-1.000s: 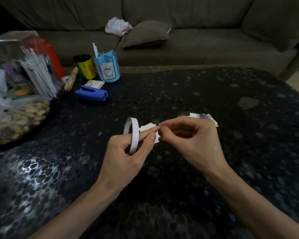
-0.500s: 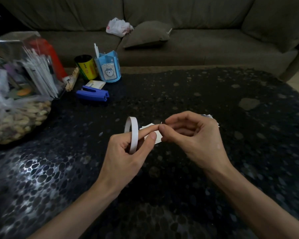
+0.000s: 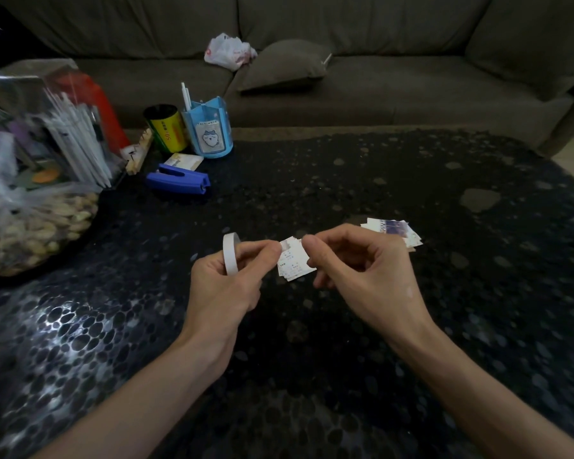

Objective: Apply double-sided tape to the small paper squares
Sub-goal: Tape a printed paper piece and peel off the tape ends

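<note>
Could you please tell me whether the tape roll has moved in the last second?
Yes: the tape roll, held in the left hand, has shifted slightly left, judged against the unmoved blue stapler.

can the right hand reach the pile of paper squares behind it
Probably yes. The pile of paper squares lies on the table just past the right hand, nothing between. Its grip seems to pinch a small paper, so it must let go first.
</note>
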The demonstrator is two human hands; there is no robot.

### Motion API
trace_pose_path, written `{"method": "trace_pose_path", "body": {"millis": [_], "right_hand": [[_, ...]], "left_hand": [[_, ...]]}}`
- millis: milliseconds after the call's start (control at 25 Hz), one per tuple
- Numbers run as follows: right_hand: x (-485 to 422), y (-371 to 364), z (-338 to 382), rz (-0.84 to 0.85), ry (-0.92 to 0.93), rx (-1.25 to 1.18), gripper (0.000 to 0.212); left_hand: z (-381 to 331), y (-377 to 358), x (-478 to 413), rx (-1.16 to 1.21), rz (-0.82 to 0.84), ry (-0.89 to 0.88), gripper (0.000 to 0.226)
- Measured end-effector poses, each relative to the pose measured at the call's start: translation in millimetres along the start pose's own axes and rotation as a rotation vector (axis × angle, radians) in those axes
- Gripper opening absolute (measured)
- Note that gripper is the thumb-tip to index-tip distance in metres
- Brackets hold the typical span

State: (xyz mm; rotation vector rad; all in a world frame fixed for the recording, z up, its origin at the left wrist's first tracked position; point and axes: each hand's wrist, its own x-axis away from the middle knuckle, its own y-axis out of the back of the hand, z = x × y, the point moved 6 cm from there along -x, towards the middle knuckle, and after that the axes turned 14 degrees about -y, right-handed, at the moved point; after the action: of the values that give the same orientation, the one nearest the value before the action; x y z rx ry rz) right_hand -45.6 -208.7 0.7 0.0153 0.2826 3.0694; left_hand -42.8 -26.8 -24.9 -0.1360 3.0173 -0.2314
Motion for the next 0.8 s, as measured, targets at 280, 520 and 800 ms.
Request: {"method": "trace_pose_path", "body": {"millis": [280,520,800], "right_hand": [[5.0,-5.0,4.8,0.055,0.027,0.04,0.008],[4.3,-7.3,3.2,0.064,0.077,0.094,0.009],[5.1,1.8,3.2,-0.097,0.164,0.2,0.012]], "left_hand": [[-1.3,2.4,-0.8,-0.059,-0.035,-0.009,0.009],[-6.7,-5.0,2.1,-0.092,0.067,-0.05,0.012],[-11.3,-12.0,2.9,-0.215,0.182,-0.211,0.024]]}}
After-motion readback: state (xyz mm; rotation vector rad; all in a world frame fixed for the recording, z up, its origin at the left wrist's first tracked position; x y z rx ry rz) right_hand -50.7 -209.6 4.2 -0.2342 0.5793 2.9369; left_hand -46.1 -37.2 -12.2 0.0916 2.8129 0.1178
